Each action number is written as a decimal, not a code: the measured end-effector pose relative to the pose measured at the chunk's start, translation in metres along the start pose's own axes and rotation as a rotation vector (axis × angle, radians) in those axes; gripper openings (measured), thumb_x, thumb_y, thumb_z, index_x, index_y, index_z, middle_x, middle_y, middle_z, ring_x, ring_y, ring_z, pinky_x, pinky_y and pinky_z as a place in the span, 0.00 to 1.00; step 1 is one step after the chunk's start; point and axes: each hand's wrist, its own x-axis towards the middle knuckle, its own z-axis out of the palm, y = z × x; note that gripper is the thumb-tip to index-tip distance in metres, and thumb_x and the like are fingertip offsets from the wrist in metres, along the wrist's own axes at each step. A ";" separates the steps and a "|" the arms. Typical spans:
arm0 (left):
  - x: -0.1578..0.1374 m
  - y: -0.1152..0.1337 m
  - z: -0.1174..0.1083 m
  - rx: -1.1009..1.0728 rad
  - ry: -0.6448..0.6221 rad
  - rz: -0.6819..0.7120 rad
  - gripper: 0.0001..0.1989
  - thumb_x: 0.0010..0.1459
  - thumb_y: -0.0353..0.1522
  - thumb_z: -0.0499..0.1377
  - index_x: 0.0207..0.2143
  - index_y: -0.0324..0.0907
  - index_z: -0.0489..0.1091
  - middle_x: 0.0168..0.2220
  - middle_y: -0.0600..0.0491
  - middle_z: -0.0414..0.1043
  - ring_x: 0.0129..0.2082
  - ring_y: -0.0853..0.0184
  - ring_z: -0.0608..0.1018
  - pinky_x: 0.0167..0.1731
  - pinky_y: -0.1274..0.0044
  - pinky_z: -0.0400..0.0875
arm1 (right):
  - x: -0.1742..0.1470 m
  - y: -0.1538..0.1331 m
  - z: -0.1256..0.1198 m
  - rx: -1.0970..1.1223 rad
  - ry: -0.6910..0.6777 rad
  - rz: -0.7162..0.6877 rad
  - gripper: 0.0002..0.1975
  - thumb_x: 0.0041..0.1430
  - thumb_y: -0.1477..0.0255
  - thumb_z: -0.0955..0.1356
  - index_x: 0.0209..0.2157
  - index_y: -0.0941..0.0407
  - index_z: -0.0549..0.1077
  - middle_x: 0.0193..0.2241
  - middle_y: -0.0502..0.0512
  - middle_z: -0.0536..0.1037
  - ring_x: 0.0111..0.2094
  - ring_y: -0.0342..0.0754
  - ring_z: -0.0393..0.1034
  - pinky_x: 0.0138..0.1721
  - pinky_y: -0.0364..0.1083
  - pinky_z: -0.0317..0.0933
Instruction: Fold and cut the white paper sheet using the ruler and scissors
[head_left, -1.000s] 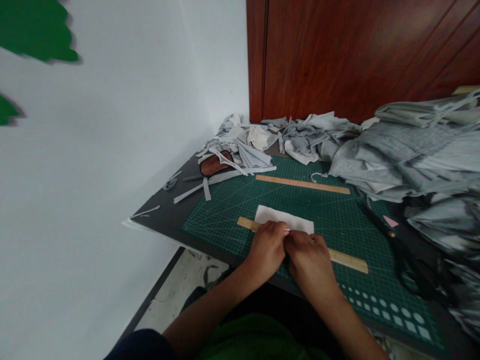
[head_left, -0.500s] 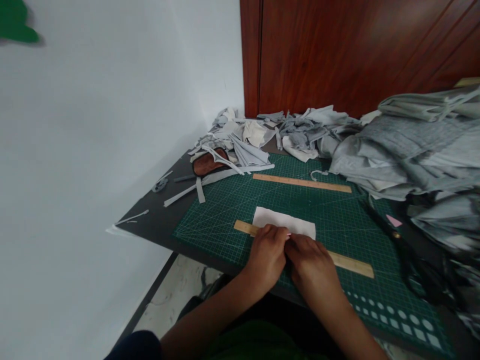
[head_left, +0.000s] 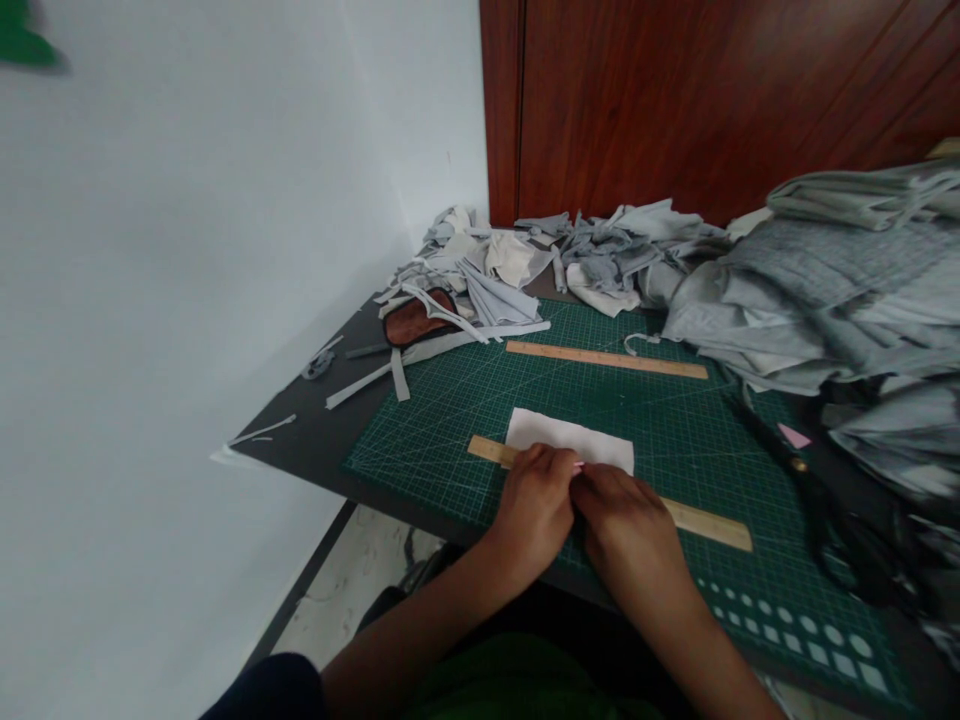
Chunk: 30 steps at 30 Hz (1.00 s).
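Together, left hand [head_left: 534,505], right hand [head_left: 628,518], fingers curled, grip unclear, partly hiding 1 ruler [head_left: 706,523], scissors [head_left: 811,495] rightward, fabric scraps [head_left: 510,260] behind

Has a white wall [head_left: 210,250] left of the surface [head_left: 311,440], reddish wood panelling [head_left: 645,110] behind its far edge, pale floor [head_left: 341,590] below.

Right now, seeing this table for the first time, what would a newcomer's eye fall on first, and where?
Probably the left hand and right hand, close together at the white piece and nearer wooden ruler on the green cutting mat. Beyond them, a big heap of grey cloth is piled at the right, and black scissors lie by the mat's right edge.
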 end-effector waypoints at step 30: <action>0.015 -0.011 -0.003 -0.414 0.091 -0.077 0.06 0.69 0.30 0.55 0.38 0.43 0.70 0.34 0.55 0.76 0.34 0.67 0.78 0.37 0.76 0.68 | 0.006 0.022 0.003 0.571 0.129 0.118 0.17 0.68 0.76 0.65 0.57 0.57 0.72 0.48 0.61 0.82 0.49 0.55 0.76 0.53 0.53 0.68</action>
